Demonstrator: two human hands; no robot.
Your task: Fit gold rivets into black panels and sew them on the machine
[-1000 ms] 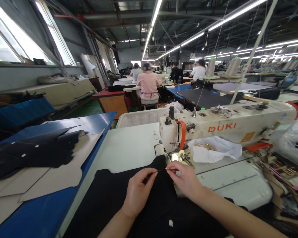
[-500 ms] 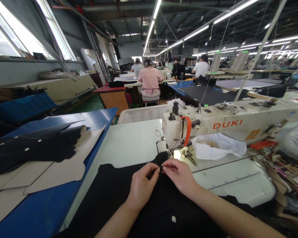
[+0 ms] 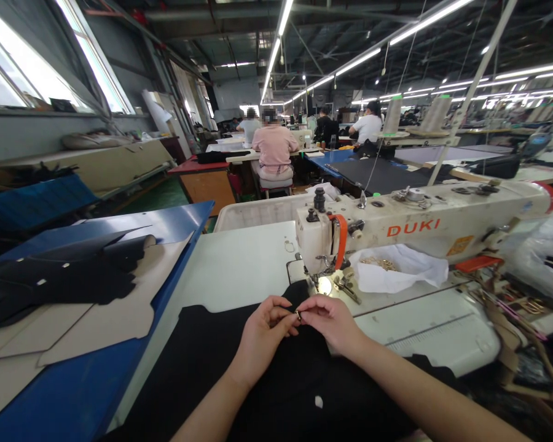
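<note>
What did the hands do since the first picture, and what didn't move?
The right hand moved left to meet the left hand at a small gold-coloured piece. The left hand's fingers spread apart; I can't tell if it let anything go. The black fabric and DUKI sewing machine stayed put.

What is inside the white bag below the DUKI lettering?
Small gold-coloured pieces show in the open top of the white bag. Its near side covers whatever lies deeper, so the full contents cannot be seen.
</note>
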